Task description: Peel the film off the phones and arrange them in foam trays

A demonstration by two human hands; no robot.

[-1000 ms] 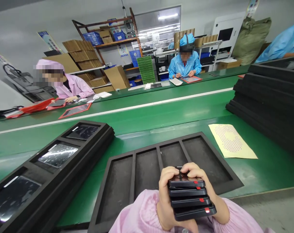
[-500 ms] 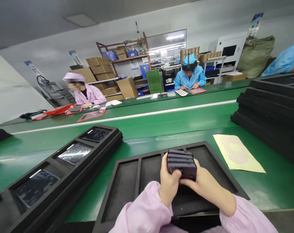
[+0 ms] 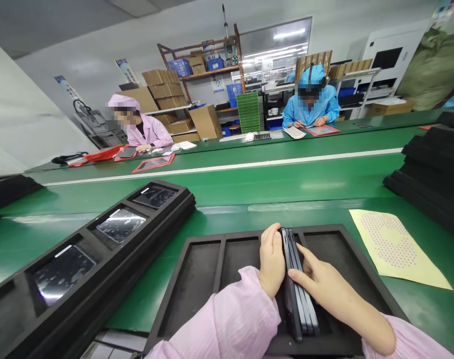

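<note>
A stack of several phones point(image 3: 301, 294) stands on its long edges between my hands, tilted, with the dark and silvery side edges facing me. My left hand point(image 3: 272, 259) is pressed along the stack's left face, fingers together. On the other side, my right hand point(image 3: 320, 279) grips the stack, its thumb on the near edge and its fingers partly hidden behind. Beneath both hands lies a black compartment tray point(image 3: 197, 279); whether the lower end of the stack touches it I cannot tell.
At left, a pile of black trays point(image 3: 111, 259) bears several screen-like devices. A yellow sticker sheet point(image 3: 397, 247) lies right on the green bench point(image 3: 287, 184). More black trays point(image 3: 432, 174) are piled far right. Across the bench sit a person in pink point(image 3: 152, 129) and one in blue point(image 3: 313, 107).
The phone stack has turned from lying crosswise with its short ends toward me to standing on edge, long sides showing. My hands have shifted to its left and right faces. The view has swung slightly.
</note>
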